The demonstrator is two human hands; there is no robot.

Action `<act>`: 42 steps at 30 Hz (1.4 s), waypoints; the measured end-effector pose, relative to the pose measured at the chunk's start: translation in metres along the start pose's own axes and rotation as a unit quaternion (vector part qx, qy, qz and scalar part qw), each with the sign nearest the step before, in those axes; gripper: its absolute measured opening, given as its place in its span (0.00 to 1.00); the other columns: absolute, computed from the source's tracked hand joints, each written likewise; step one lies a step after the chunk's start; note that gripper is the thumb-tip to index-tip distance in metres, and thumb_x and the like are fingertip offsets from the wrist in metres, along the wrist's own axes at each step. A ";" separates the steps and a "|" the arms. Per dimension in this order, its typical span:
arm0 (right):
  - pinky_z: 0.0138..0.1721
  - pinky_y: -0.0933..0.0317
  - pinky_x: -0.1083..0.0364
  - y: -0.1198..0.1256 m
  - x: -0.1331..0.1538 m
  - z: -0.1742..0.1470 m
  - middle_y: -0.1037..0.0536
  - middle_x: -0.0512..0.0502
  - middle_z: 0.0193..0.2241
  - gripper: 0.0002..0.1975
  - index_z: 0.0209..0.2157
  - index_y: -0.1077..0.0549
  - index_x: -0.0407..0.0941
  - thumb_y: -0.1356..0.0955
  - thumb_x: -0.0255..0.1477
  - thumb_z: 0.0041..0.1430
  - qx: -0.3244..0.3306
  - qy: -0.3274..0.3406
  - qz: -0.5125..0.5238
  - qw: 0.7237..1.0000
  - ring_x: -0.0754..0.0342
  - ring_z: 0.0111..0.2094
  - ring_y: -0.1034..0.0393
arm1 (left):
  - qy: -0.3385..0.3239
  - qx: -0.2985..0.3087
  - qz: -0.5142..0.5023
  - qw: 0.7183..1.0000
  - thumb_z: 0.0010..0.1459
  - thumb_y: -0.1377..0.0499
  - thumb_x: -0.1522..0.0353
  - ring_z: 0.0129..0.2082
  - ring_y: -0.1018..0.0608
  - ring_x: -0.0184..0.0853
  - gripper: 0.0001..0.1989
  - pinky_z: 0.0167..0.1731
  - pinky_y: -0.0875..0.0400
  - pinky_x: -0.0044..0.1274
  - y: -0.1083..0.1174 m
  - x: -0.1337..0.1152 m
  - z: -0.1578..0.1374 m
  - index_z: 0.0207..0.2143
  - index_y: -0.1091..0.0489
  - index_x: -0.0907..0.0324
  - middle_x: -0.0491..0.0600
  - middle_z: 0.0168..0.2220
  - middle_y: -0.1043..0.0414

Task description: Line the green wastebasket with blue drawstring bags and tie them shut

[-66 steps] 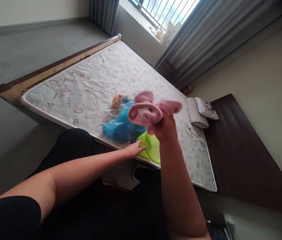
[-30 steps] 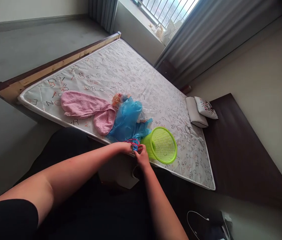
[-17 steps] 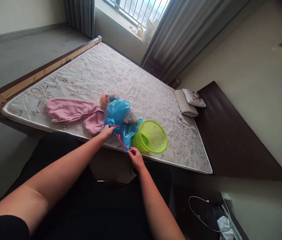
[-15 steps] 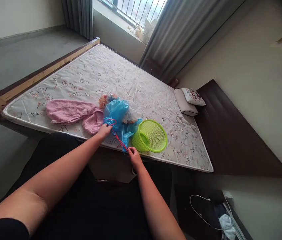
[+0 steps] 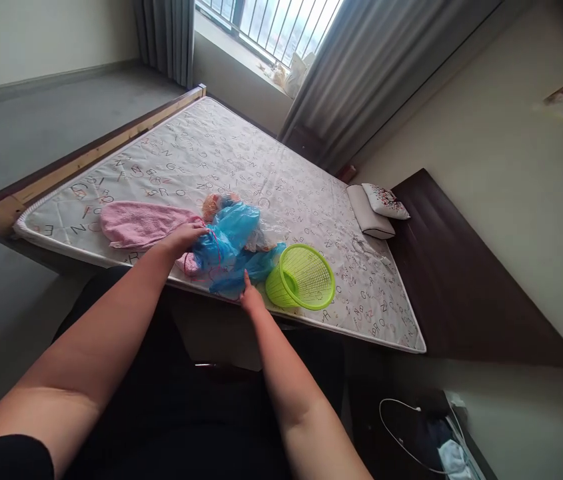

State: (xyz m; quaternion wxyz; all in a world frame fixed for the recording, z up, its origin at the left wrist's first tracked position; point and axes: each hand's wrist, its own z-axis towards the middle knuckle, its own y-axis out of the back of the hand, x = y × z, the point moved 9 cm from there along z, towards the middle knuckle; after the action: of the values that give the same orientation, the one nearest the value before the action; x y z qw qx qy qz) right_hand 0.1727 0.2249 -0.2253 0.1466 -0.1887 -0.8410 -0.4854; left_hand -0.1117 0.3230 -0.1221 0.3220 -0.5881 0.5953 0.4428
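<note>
My left hand (image 5: 187, 239) is closed at the left side of a blue plastic bag (image 5: 238, 223), its fingers pinching a thin red drawstring (image 5: 218, 248) that loops over the plastic. Low on the bag, near the mattress edge, is my right hand (image 5: 250, 298), its index finger stretched out against the blue film and the other fingers partly hidden. A pink towel (image 5: 144, 223) lies beneath and left of my left hand. Just right of the bag, a lime-green mesh basket (image 5: 281, 287) leans over, its opening tilted towards me.
Clear crinkled plastic with orange-patterned packaging (image 5: 211, 205) lies behind the bag. The letter-printed mattress (image 5: 241, 147) sits in a wooden bed frame (image 5: 86, 157). Pillows (image 5: 368, 212) rest by the dark headboard (image 5: 461, 280). A white cable (image 5: 386, 427) hangs at lower right.
My left hand has moved left over the towel, drawing the red string with it. My right hand has let go of the string and moved slightly left, index finger extended.
</note>
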 end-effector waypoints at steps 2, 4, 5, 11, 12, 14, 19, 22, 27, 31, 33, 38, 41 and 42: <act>0.52 0.33 0.49 0.002 0.007 0.010 0.16 0.40 0.49 0.45 0.75 0.39 0.53 0.28 0.21 0.59 0.016 -0.004 0.014 1.000 0.45 0.46 0.22 | -0.024 -0.050 -0.002 0.998 0.55 0.33 0.67 0.34 0.19 0.36 0.16 0.37 0.24 0.23 0.017 -0.009 0.003 0.45 0.20 0.63 0.52 0.38 0.19; 0.52 0.33 0.49 0.004 0.011 0.015 0.15 0.42 0.46 0.32 0.63 0.22 0.47 0.27 0.20 0.55 0.015 -0.008 0.030 0.999 0.44 0.47 0.22 | -0.036 -0.127 0.025 0.991 0.55 0.34 0.69 0.41 0.18 0.39 0.21 0.44 0.23 0.25 0.041 -0.016 0.003 0.52 0.22 0.64 0.55 0.45 0.18; 0.53 0.33 0.49 0.005 0.013 0.016 0.15 0.42 0.44 0.25 0.55 0.18 0.45 0.26 0.20 0.55 0.006 -0.007 0.039 0.999 0.44 0.47 0.22 | -0.038 -0.167 0.047 0.984 0.55 0.34 0.70 0.46 0.18 0.42 0.25 0.49 0.24 0.28 0.053 -0.019 0.002 0.56 0.24 0.64 0.57 0.49 0.19; 0.43 0.28 0.53 0.035 0.017 -0.005 0.16 0.41 0.42 0.19 0.56 0.22 0.41 0.34 0.30 0.67 -0.080 -0.001 0.164 0.983 0.51 0.37 0.23 | 0.009 -0.292 0.187 0.938 0.55 0.31 0.66 0.70 0.34 0.66 0.37 0.67 0.40 0.53 0.092 -0.025 -0.017 0.67 0.33 0.64 0.73 0.73 0.43; 0.40 0.28 0.53 0.044 0.015 -0.014 0.17 0.42 0.40 0.22 0.58 0.23 0.40 0.36 0.33 0.69 -0.092 -0.001 0.194 0.977 0.52 0.34 0.24 | -0.009 -0.328 0.195 0.924 0.55 0.31 0.66 0.72 0.38 0.68 0.38 0.68 0.43 0.56 0.095 -0.031 -0.024 0.67 0.34 0.63 0.72 0.76 0.49; 0.35 0.29 0.54 0.068 0.012 -0.036 0.20 0.45 0.35 0.27 0.59 0.24 0.39 0.37 0.42 0.70 -0.122 0.011 0.263 0.957 0.54 0.29 0.28 | -0.097 -0.384 0.187 0.899 0.56 0.32 0.67 0.75 0.44 0.67 0.38 0.70 0.47 0.57 0.091 -0.047 -0.042 0.68 0.34 0.61 0.69 0.78 0.55; 0.44 0.31 0.50 0.162 0.029 -0.114 0.21 0.44 0.37 0.24 0.48 0.15 0.44 0.31 0.48 0.66 -0.310 0.141 0.289 0.895 0.50 0.39 0.28 | -0.427 -0.077 0.061 0.899 0.68 0.38 0.57 0.59 0.21 0.49 0.23 0.61 0.27 0.41 -0.015 -0.083 -0.088 0.59 0.27 0.61 0.62 0.57 0.22; 0.50 0.31 0.49 0.192 0.042 -0.146 0.22 0.43 0.39 0.21 0.46 0.14 0.46 0.31 0.46 0.68 -0.378 0.161 0.259 0.874 0.48 0.44 0.27 | -0.483 0.143 -0.004 0.864 0.63 0.33 0.51 0.51 0.17 0.45 0.30 0.52 0.21 0.33 -0.086 -0.082 -0.135 0.59 0.26 0.61 0.61 0.53 0.19; 0.38 0.29 0.50 0.194 0.028 -0.145 0.21 0.46 0.33 0.23 0.46 0.18 0.43 0.31 0.49 0.66 -0.338 0.109 0.380 0.854 0.51 0.32 0.26 | -0.407 0.130 -0.002 0.904 0.64 0.33 0.59 0.39 0.17 0.39 0.14 0.43 0.22 0.29 -0.117 -0.074 -0.150 0.43 0.19 0.60 0.54 0.40 0.17; 0.34 0.30 0.52 0.196 0.006 -0.154 0.23 0.50 0.30 0.22 0.45 0.22 0.43 0.30 0.47 0.61 -0.377 0.040 0.394 0.837 0.53 0.28 0.28 | -0.305 0.159 -0.085 0.935 0.60 0.32 0.52 0.29 0.24 0.33 0.20 0.32 0.28 0.24 -0.113 -0.072 -0.134 0.31 0.24 0.60 0.48 0.28 0.24; 0.35 0.30 0.52 0.198 0.010 -0.167 0.23 0.49 0.32 0.20 0.45 0.24 0.44 0.31 0.46 0.63 -0.398 0.047 0.382 0.833 0.54 0.29 0.28 | -0.271 0.167 -0.118 0.941 0.56 0.30 0.47 0.27 0.28 0.31 0.25 0.29 0.32 0.22 -0.110 -0.072 -0.129 0.28 0.27 0.60 0.46 0.26 0.29; 0.41 0.29 0.51 0.186 0.068 -0.182 0.20 0.42 0.47 0.25 0.53 0.26 0.47 0.25 0.45 0.60 -0.320 0.175 0.306 0.879 0.51 0.40 0.25 | -0.209 0.247 -0.131 0.937 0.53 0.31 0.40 0.24 0.31 0.30 0.32 0.26 0.35 0.22 -0.127 -0.071 -0.143 0.30 0.28 0.61 0.45 0.25 0.31; 0.44 0.29 0.50 0.179 0.083 -0.175 0.19 0.44 0.44 0.19 0.47 0.22 0.47 0.24 0.42 0.59 -0.260 0.193 0.270 0.907 0.50 0.40 0.25 | -0.202 0.304 -0.107 0.925 0.55 0.32 0.40 0.27 0.28 0.32 0.31 0.28 0.31 0.23 -0.136 -0.073 -0.159 0.31 0.27 0.62 0.47 0.28 0.28; 0.44 0.30 0.50 0.180 0.081 -0.173 0.19 0.45 0.40 0.15 0.43 0.21 0.47 0.25 0.41 0.61 -0.253 0.187 0.271 0.910 0.50 0.39 0.25 | -0.201 0.305 -0.095 0.926 0.55 0.32 0.42 0.26 0.28 0.31 0.30 0.28 0.31 0.23 -0.135 -0.074 -0.161 0.31 0.27 0.61 0.47 0.27 0.29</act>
State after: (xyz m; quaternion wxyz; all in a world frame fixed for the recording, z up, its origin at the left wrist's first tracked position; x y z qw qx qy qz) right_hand 0.1950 0.1707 0.0304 0.3740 -0.3456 -0.5638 -0.6502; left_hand 0.0510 0.2195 -0.0111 0.6392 -0.4141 0.5657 0.3160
